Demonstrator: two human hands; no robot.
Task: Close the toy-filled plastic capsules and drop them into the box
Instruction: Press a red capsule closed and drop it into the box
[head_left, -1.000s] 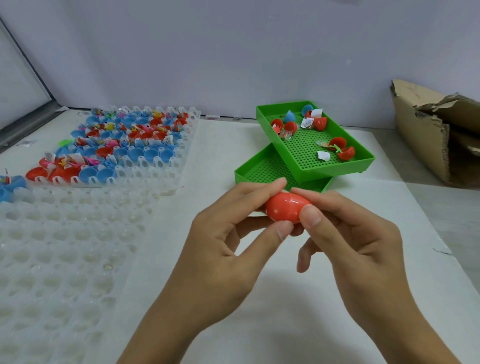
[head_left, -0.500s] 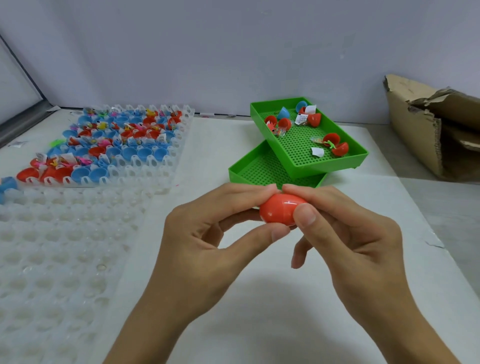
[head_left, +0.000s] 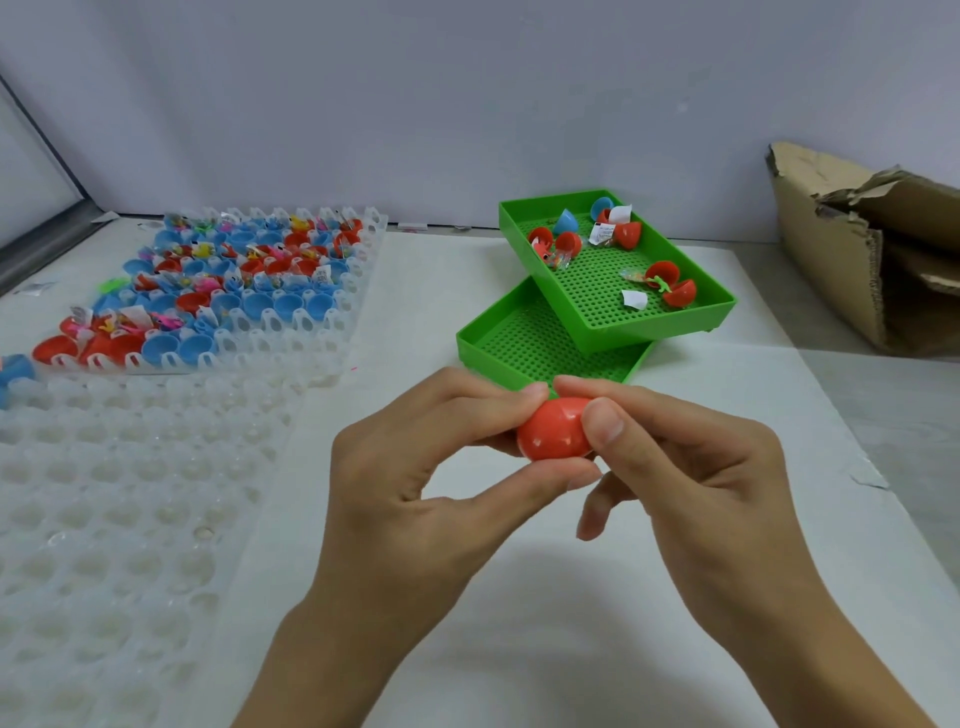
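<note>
One red capsule (head_left: 553, 428) sits closed at the centre of the view, held above the table between both hands. The left hand (head_left: 415, 499) pinches its left end, forefinger over the top and thumb beneath. The right hand (head_left: 696, 488) pinches its right end, thumb on the front face and forefinger along the top; its other fingers curl loosely below, touching nothing.

Two green perforated trays lie at about one o'clock from the hands. The upper tray (head_left: 691, 325) rests askew across the lower tray (head_left: 519, 358), which shows only bare grid. The upper one holds a few open red capsule halves, two blue halves, small toys and slips of white paper; the exact number of halves cannot be told.

One cardboard box (head_left: 831, 260) stands at three o'clock, at the right edge, its torn flaps open.

At ten o'clock one clear holder tray (head_left: 358, 291) carries many open red and blue capsule halves with toys, too crowded to count. A second clear tray (head_left: 114, 519), its visible cups holding nothing, spreads from nine to seven o'clock. One blue piece (head_left: 18, 371) pokes in at the far left edge.

The table (head_left: 519, 623) is white and matte. A pale grey wall (head_left: 467, 104) rises behind it, with a dark frame at the upper left.
</note>
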